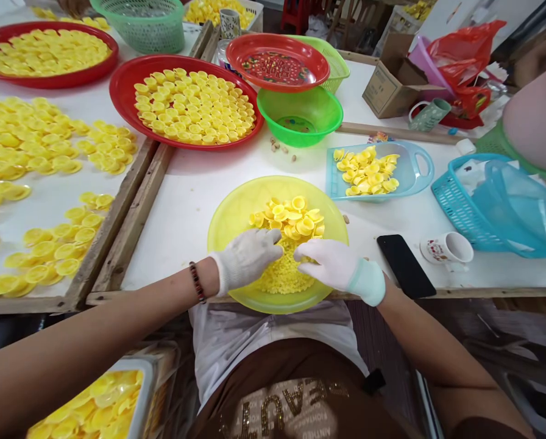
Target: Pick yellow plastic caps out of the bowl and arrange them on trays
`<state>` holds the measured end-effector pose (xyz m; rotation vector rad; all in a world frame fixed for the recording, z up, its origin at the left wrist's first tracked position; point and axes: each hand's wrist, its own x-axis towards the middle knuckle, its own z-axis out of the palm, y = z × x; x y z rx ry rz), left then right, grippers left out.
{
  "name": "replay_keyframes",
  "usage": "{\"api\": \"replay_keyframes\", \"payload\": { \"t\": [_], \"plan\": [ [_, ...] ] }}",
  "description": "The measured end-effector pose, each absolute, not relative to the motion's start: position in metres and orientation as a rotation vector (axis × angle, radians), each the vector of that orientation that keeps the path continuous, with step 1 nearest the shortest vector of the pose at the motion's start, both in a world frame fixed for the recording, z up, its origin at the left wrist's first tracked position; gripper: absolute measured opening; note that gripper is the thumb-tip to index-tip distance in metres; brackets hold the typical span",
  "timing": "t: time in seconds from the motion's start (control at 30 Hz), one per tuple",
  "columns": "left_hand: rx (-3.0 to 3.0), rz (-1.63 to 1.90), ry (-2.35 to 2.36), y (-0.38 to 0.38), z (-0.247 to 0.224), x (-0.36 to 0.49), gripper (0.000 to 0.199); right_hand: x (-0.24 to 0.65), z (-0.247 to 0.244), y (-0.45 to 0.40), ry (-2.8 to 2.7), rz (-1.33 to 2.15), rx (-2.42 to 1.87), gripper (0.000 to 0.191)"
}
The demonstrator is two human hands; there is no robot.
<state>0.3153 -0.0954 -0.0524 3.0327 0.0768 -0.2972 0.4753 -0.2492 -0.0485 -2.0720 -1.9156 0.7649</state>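
In front of me a yellow basin (227, 213) sits at the table's edge. Its far side holds a heap of yellow plastic cup-shaped pieces (295, 214); nearer me lies a pile of small yellow pellet-like parts (284, 279). My left hand (250, 255), in a white knitted glove, hovers over the basin's left half with its fingers curled together. From the right comes my right hand (330, 263), in a white glove with a pale green cuff, its fingers bent inward above the small parts. Whatever lies between the fingertips of either hand is too small to make out.
Red trays (122, 100) of yellow pieces stand at the back left. More loose pieces (58, 250) cover the left table. A blue tray (412, 174), black phone (405, 265), mug (446, 249) and blue basket (456, 201) are to the right. Behind is a green bowl (300, 116).
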Motion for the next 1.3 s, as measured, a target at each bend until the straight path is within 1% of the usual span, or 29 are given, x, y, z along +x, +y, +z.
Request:
{"api": "replay_keyframes", "payload": {
  "t": [0.07,0.1,0.2,0.27,0.33,0.4,0.57,0.7,0.87,0.97,1.07,1.2,1.3],
  "plan": [
    [2.964,-0.294,0.141,-0.095,-0.045,0.304,0.012,0.479,-0.050,-0.246,-1.897,0.771,-2.050,0.017],
    [2.922,-0.265,0.211,-0.095,-0.043,0.301,0.012,0.480,-0.050,-0.244,-1.892,0.777,-2.044,0.017],
    [2.875,-0.178,0.499,-0.096,-0.046,0.303,0.026,0.478,-0.049,-0.238,-1.889,0.790,-2.043,0.017],
    [2.882,-0.200,0.613,-0.097,-0.054,0.309,0.027,0.476,-0.047,-0.235,-1.892,0.793,-2.031,0.017],
    [2.876,-0.223,0.601,-0.098,-0.063,0.315,0.021,0.473,-0.045,-0.232,-1.895,0.767,-1.998,0.017],
    [2.822,-0.168,0.566,-0.099,-0.069,0.317,0.015,0.469,-0.045,-0.230,-1.904,0.709,-1.928,0.017],
    [2.531,0.019,0.544,-0.101,-0.068,0.312,0.015,0.458,-0.051,-0.222,-1.908,0.543,-1.631,0.019],
    [2.500,0.105,0.555,-0.104,-0.061,0.303,0.017,0.459,-0.053,-0.223,-1.865,0.493,-1.549,0.022],
    [2.515,0.200,0.469,-0.100,-0.057,0.285,0.024,0.470,-0.049,-0.234,-1.853,0.483,-1.644,0.020],
    [2.497,0.315,0.418,-0.096,-0.057,0.276,0.024,0.472,-0.047,-0.238,-1.928,0.589,-1.820,0.021],
    [2.433,0.409,0.376,-0.095,-0.056,0.269,0.023,0.467,-0.047,-0.235,-2.013,0.689,-2.009,0.017],
    [2.354,0.424,0.367,-0.096,-0.053,0.263,0.028,0.455,-0.050,-0.221,-2.062,0.697,-2.090,0.022],
    [2.425,0.440,0.377,-0.095,-0.053,0.259,0.030,0.444,-0.059,-0.211,-2.178,0.742,-2.147,0.018]
  ]
}}
